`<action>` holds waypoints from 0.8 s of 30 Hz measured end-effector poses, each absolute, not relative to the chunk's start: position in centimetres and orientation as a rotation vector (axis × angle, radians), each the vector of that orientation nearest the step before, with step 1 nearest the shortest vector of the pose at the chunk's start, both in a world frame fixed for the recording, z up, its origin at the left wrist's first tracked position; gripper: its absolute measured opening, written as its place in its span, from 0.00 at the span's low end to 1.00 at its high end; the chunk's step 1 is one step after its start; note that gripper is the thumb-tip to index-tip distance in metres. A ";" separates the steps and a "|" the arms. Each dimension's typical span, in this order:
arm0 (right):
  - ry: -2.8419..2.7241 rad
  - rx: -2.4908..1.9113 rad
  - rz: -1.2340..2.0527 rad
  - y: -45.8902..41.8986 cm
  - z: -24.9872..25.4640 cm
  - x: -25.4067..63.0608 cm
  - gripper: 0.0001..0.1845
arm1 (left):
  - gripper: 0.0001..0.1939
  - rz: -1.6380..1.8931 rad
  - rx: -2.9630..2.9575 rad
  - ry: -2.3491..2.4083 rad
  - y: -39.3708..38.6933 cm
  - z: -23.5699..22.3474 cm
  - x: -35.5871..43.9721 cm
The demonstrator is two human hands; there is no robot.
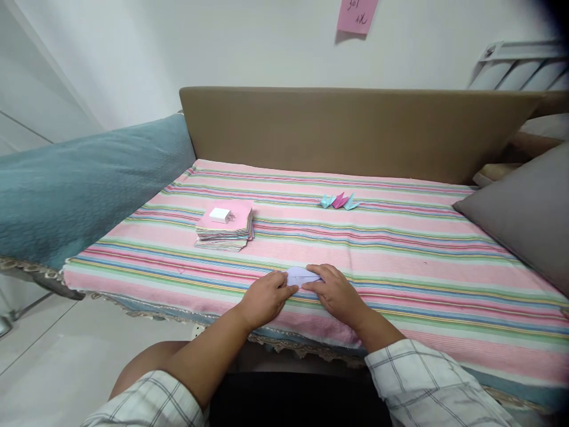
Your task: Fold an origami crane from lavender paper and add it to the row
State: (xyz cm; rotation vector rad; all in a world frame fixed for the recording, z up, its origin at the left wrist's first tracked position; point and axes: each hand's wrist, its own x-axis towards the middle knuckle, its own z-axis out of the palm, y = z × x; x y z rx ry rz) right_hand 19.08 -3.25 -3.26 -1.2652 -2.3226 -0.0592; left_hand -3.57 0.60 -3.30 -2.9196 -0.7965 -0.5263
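A small piece of folded lavender paper (299,276) lies low over the striped cloth near the front edge of the seat, between my two hands. My left hand (267,298) pinches its left end, thumb in front and fingers behind. At the right end, my right hand (336,295) grips the paper between thumb and fingers. A crease line runs across the paper's middle. Farther back stand several folded paper cranes (339,201), light blue and magenta, in a row.
A stack of square paper (226,228) sits to the left, with a white plug adapter (220,214) on top. The striped cloth (391,237) covers the seat. Behind rises a brown backrest (320,130). A grey cushion (524,207) is at right, a blue-covered armrest (111,172) at left.
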 end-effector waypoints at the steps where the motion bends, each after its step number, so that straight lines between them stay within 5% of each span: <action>1: -2.314 -1.276 -0.066 -3.3 -3.3 19.2 0.17 | 0.15 -0.528 -2.914 -0.798 0.6 -3.3 -3.6; 24: -2.114 -1.534 -0.066 -3.5 -4.3 21.9 0.16 | 0.15 -0.595 -2.918 -0.757 0.7 -3.2 -3.5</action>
